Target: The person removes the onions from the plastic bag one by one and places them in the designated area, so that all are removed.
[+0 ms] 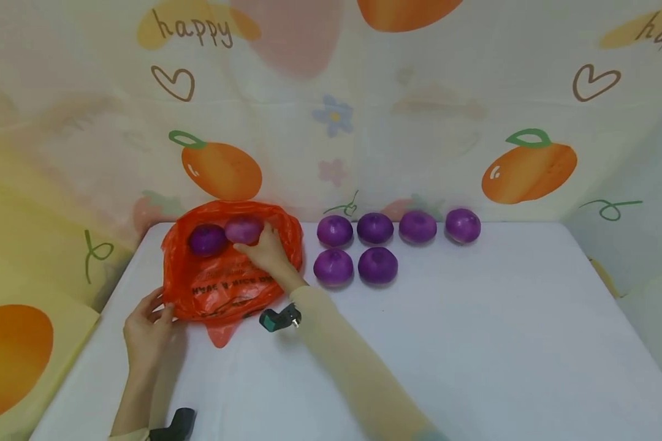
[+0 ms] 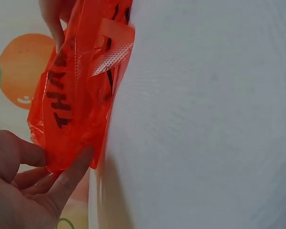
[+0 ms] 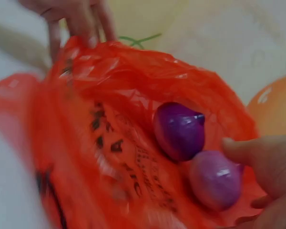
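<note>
A red plastic bag with black print lies open on the table, its mouth spread wide. Inside it two purple onions sit side by side: a darker one and a lighter one. My right hand reaches into the bag beside the lighter onion, thumb and fingers spread apart; whether they touch it I cannot tell. My left hand pinches the bag's near left edge between thumb and fingers, also visible in the left wrist view. Right of the bag, several more purple onions stand on the table.
The white table ends at a patterned cloth backdrop with printed oranges. The onions outside the bag form two rows near the back edge. Dark wrist cameras are worn on both forearms.
</note>
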Demonstrator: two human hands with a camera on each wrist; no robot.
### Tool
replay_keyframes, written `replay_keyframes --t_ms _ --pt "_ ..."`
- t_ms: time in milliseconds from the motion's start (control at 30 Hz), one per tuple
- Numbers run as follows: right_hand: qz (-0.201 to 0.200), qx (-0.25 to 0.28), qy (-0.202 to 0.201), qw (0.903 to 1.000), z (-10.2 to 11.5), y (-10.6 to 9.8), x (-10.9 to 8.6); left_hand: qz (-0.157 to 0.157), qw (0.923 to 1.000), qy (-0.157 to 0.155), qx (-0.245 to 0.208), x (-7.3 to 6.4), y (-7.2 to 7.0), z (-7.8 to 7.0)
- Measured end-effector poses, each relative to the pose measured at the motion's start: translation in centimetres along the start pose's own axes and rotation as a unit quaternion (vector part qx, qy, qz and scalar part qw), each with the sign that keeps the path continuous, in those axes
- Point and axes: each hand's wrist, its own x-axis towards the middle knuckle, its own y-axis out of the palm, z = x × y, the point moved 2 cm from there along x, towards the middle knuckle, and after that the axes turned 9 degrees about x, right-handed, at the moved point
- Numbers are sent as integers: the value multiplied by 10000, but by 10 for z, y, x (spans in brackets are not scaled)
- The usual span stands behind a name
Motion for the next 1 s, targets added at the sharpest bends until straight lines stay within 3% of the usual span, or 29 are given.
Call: replay_keyframes --t_ms 167,267,367,567,800,1000 --pt "-712 582 208 9956 -6 21 16 141 9998 -115 -74 -2 -1 1" --pt "-922 513 185 9943 -6 25 22 211 9997 -64 -139 -1 1 0" --pt "-1051 307 -118 9939 -7 23 26 214 9997 -29 -77 1 4 -1" --pt "-1075 -806 -422 9900 -13 21 34 245 9996 -108 92 3 9 -5" --pt "-1153 -2036 -513 9709 -13 21 39 269 9995 24 164 5 10 -10" --pt "-830 -2631 -579 9594 -14 30 38 292 9994 -7 194 0 5 -4"
